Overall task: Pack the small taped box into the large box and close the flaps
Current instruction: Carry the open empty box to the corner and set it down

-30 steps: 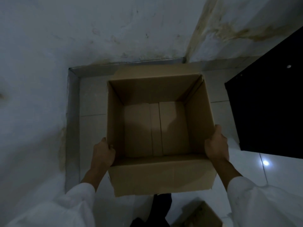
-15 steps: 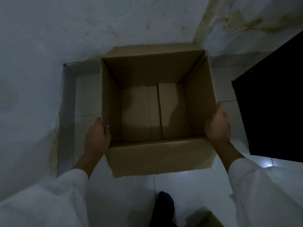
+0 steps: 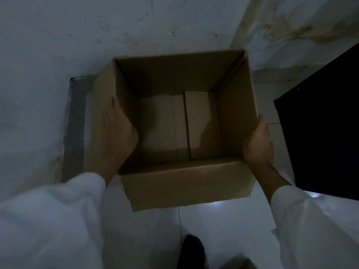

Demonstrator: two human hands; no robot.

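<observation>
The large brown cardboard box [image 3: 184, 183] is open, its top facing me, with nothing inside but its folded bottom flaps. My left hand [image 3: 116, 131] grips its left wall near the rim. My right hand [image 3: 259, 146] holds the right wall from outside. The near flap hangs down toward me. A corner of a small brown box [image 3: 242, 264] shows at the bottom edge, near my foot.
A stained white wall [image 3: 136, 26] rises behind the box, meeting another wall at a corner. A black cabinet or panel [image 3: 320, 133] stands at the right. White floor tiles [image 3: 223, 230] lie below, with a grey skirting strip [image 3: 74, 123] at the left. My dark shoe [image 3: 191, 251] is at the bottom.
The large box has come up closer to me and tilted. My left hand has shifted further onto the left wall; the right hand stays on the right wall.
</observation>
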